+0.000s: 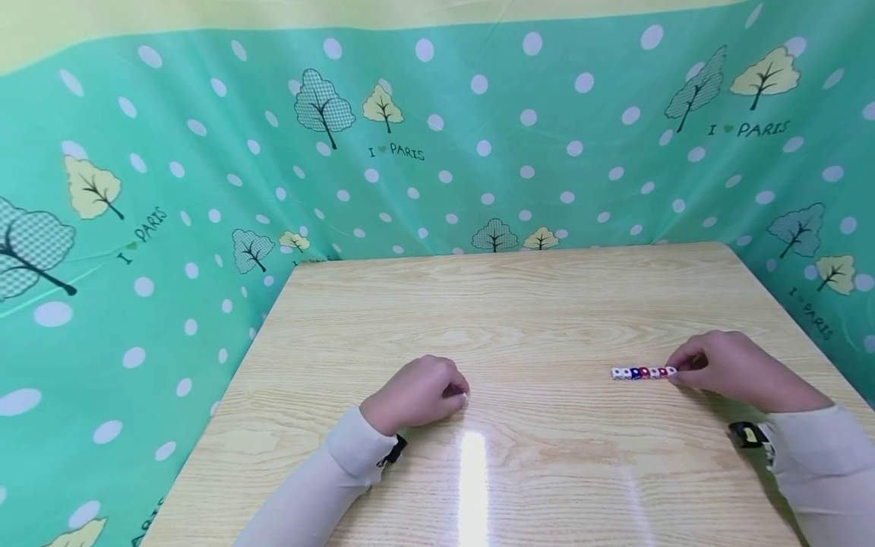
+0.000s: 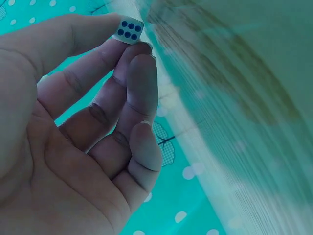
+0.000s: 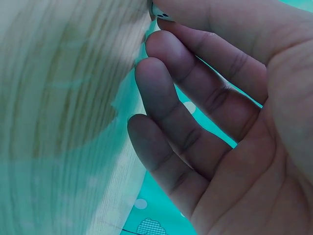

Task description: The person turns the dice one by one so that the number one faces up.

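My left hand is low over the middle of the table, thumb and index finger pinching a small white die. In the left wrist view that die shows six blue pips. On the right side lies a straight row of several dice, white, blue and red, touching side by side. My right hand pinches the white die at the row's right end between thumb and index finger. Only a sliver of this white die shows at the top of the right wrist view; the other fingers are loosely bent.
Both hands work over a pale wood-grain table. A green dotted curtain with tree prints stands behind it and along its left and right sides. A bright light reflection lies on the tabletop in front of the left hand.
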The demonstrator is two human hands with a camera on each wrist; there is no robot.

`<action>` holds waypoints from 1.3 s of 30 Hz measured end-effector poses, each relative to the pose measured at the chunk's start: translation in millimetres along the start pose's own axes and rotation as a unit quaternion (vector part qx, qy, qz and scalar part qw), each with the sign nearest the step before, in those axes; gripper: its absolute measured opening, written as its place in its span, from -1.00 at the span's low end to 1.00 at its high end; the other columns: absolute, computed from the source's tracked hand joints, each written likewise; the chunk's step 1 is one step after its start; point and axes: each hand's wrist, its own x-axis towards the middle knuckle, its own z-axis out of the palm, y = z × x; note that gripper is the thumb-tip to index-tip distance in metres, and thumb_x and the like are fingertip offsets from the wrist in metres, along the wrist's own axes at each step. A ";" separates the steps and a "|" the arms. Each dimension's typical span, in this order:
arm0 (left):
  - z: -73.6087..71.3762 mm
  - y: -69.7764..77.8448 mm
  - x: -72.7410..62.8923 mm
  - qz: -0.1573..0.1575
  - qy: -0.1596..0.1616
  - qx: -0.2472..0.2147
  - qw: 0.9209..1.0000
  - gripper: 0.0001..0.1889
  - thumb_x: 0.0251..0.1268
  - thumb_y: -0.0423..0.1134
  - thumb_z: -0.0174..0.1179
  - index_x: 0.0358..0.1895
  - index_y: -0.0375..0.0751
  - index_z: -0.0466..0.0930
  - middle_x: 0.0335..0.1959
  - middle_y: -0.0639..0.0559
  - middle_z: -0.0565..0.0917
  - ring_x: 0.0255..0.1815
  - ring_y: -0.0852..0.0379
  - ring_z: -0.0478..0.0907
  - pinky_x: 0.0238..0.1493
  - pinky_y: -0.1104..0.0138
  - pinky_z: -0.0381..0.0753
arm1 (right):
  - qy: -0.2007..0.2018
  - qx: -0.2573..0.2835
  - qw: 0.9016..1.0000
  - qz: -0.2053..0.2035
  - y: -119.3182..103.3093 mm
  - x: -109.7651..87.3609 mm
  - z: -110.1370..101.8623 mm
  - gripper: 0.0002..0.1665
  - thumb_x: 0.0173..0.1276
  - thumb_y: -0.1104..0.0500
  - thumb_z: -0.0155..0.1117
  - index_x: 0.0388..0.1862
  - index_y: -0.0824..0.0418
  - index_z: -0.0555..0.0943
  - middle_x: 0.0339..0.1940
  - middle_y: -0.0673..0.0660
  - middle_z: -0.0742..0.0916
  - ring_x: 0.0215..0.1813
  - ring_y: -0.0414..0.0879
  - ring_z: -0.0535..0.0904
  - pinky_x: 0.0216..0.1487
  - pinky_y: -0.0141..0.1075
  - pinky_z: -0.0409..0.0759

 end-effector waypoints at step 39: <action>2.6 3.7 2.2 -0.054 -0.007 -0.011 0.998 -0.92 0.18 -0.14 0.40 -0.40 0.05 0.68 -0.48 0.17 0.60 -0.43 0.30 0.42 -0.38 0.41 0.43 | -0.005 0.006 1.000 0.006 -0.3 1.0 0.3 -0.85 0.17 0.14 0.60 -0.28 0.09 0.81 -0.29 0.00 0.79 -0.27 -0.09 0.56 -0.28 -0.21 0.53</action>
